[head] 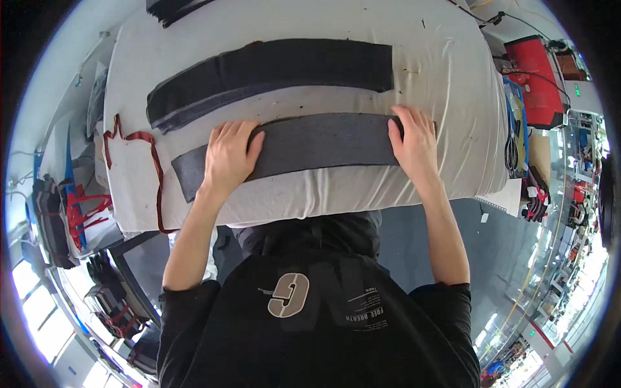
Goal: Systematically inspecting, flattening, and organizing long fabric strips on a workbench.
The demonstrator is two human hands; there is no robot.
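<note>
A long dark grey strip (325,140), apparently fabric, lies across the near part of a table covered in pale cloth (291,199). My left hand (230,150) lies over its left part, thumb apart from the bent fingers. Over the right end is my right hand (416,138), fingertips at the far edge and thumb pointing inward. Whether either hand grips the strip or only rests on it is unclear. Beyond them, a stack of black strips (276,68) lies roughly parallel, its layers showing at the left end.
Another black stack (177,9) is cut off at the top edge. A dark red ribbon (154,150) trails over the table's left side. To the right stand a red case (533,82) and a blue-edged holder (516,126) with cables. Red straps (85,213) hang at left.
</note>
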